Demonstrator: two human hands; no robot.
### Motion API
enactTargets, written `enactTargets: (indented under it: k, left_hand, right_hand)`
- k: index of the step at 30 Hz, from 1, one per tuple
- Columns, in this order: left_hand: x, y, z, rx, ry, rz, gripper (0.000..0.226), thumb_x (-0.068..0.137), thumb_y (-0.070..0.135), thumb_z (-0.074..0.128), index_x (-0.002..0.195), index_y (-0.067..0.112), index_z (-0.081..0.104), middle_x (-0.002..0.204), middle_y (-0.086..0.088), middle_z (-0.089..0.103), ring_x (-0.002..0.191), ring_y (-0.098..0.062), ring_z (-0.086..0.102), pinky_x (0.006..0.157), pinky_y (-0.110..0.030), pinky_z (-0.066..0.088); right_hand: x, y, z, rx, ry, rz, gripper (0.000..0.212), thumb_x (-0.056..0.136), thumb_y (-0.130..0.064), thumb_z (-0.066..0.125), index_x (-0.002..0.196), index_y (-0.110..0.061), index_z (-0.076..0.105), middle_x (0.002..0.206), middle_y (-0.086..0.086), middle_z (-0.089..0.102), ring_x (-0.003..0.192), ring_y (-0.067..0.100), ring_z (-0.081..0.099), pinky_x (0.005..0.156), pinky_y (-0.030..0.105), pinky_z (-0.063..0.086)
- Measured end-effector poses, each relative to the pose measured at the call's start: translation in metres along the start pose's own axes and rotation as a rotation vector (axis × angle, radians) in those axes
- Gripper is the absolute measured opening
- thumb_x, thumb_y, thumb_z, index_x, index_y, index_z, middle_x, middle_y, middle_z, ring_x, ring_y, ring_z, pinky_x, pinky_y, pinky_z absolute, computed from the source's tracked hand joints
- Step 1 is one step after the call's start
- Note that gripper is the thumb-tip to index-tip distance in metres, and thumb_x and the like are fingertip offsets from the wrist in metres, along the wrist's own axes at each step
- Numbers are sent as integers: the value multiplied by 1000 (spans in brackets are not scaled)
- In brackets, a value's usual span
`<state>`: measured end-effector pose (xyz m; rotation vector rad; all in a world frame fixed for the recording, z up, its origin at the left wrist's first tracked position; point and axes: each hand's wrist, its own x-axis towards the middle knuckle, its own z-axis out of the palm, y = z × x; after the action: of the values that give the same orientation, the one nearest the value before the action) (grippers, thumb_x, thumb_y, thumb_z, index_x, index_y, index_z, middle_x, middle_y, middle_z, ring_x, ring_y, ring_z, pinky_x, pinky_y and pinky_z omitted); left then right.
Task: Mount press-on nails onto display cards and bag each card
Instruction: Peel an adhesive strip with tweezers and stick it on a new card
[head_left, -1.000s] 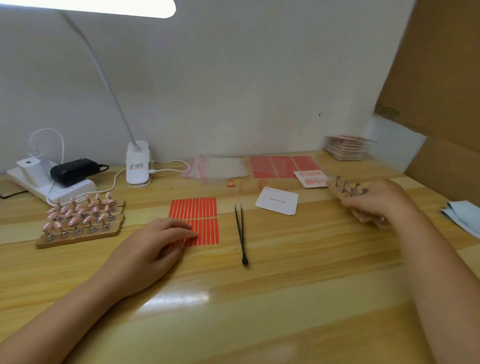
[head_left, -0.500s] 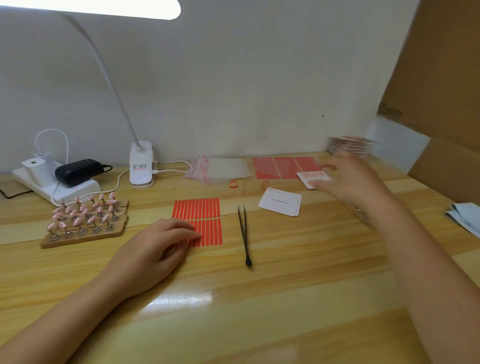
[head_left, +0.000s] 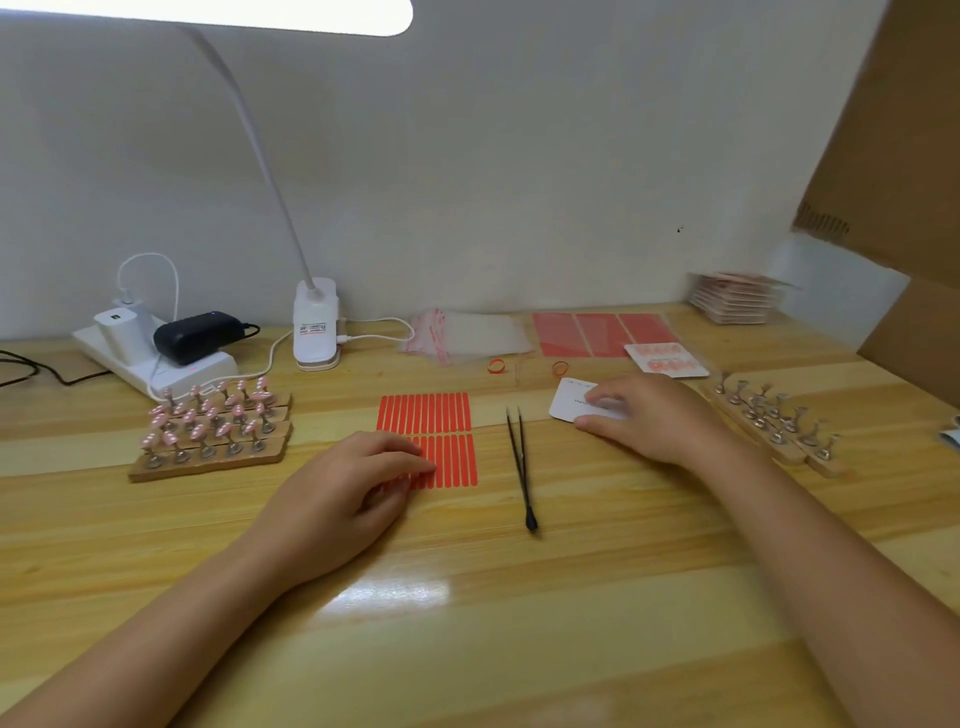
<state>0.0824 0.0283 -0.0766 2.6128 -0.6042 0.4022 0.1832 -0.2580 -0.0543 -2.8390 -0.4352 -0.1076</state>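
Observation:
My right hand (head_left: 652, 420) lies on a small stack of white display cards (head_left: 569, 402), fingers on top and thumb at the near edge. My left hand (head_left: 345, 491) rests with its fingertips on a sheet of red adhesive strips (head_left: 431, 415). Black tweezers (head_left: 521, 460) lie between the two hands. Pink press-on nails on metal stands fill wooden holders (head_left: 210, 431) at the left. Wooden holders with bare metal stands (head_left: 774, 426) lie at the right. Clear bags with red edges (head_left: 467, 335) sit at the back.
A finished card in a bag (head_left: 666, 358) and red sheets (head_left: 605, 332) lie behind the cards. A stack of bagged cards (head_left: 737, 299) stands at the back right. A desk lamp (head_left: 315, 325), a power strip with chargers (head_left: 156, 353) and cardboard (head_left: 904, 156) border the desk.
My right hand set the wooden holders with bare stands down at the right, swung left past the finished card and came down on the white cards. My left hand stayed on the red strips.

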Motion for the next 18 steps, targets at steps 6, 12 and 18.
enactTargets:
  k: [6,12,18]
  left_hand:
    - [-1,1,0,0,8,4,29,90,10,56,115,22,66,119,8,60,111,-8,52,91,-27,44]
    - [-2,0,1,-51,31,3,32,90,9,56,120,20,63,120,10,61,113,-8,55,94,-31,46]
    - [-2,0,2,-58,44,-4,32,90,11,56,120,19,62,123,13,56,117,-7,53,98,-27,43]
  right_hand:
    - [-7,0,-5,-8,187,-158,32,97,-34,39,97,-19,67,86,-5,65,87,19,59,59,26,34]
    - [-2,0,0,-195,512,-178,18,94,-5,47,97,1,63,90,15,65,79,32,62,63,36,50]
    - [-6,-27,-6,-85,986,-585,22,89,-6,54,73,4,66,63,12,64,54,25,59,49,31,47]
